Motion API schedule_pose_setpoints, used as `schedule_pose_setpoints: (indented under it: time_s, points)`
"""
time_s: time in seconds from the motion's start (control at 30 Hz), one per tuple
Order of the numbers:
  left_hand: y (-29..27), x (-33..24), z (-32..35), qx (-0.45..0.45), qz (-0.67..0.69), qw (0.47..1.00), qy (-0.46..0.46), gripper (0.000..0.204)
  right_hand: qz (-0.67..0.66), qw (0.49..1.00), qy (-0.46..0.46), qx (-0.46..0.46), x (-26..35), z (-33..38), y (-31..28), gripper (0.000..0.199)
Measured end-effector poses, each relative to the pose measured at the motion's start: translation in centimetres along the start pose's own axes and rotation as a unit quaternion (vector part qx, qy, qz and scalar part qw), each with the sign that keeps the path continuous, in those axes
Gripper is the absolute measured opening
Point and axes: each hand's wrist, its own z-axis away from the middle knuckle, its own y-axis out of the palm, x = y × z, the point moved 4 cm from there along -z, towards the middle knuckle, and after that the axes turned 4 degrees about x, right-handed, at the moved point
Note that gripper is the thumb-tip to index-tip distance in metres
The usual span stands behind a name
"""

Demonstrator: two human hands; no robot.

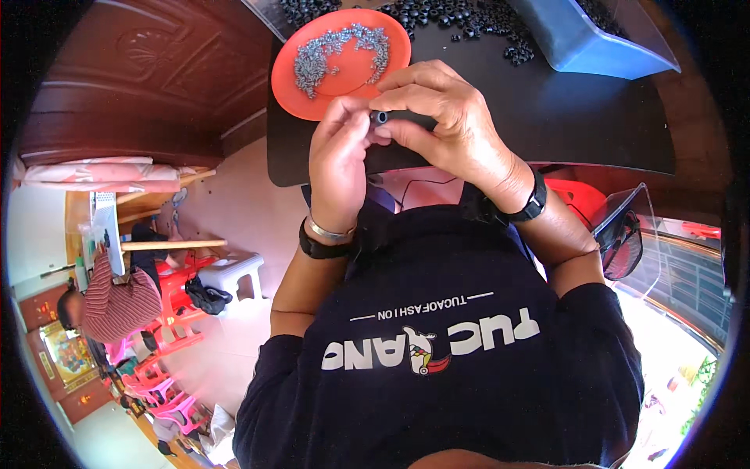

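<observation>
- Left hand (337, 160) and right hand (445, 117) meet fingertip to fingertip, both pinching a small black ring (380, 117).
- Just beyond them, an orange plate (308, 98) of grey screws (312, 62).
- Farther, loose black rings (461, 16) and a blue tray (578, 47).

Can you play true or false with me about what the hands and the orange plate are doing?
1. Both hands pinch a small black ring together. True.
2. The orange plate holds small grey metal bits. True.
3. The orange plate sits on the floor. False: it rests on the black table.
4. The left hand lies flat on the table. False: it is raised, fingertips meeting the right hand.
5. Loose black rings lie in a heap beyond the hands. True.
</observation>
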Motion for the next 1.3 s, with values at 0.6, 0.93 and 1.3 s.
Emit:
schedule_pose_setpoints:
  time_s: [0.6,0.93,1.3]
  points:
    - [0.0,0.8,0.5,0.054,0.209,0.973,-0.085,0.019,-0.073,0.997,-0.013,-0.021,-0.2,0.4,0.9,0.034]
    - [0.3,0.8,0.7,0.055,0.213,0.970,-0.103,0.022,-0.105,0.994,-0.016,-0.018,-0.5,0.7,1.2,0.029]
    - [0.4,1.1,1.2,0.053,0.153,0.982,-0.098,0.024,-0.036,0.999,-0.024,-0.014,0.3,1.2,0.3,0.026]
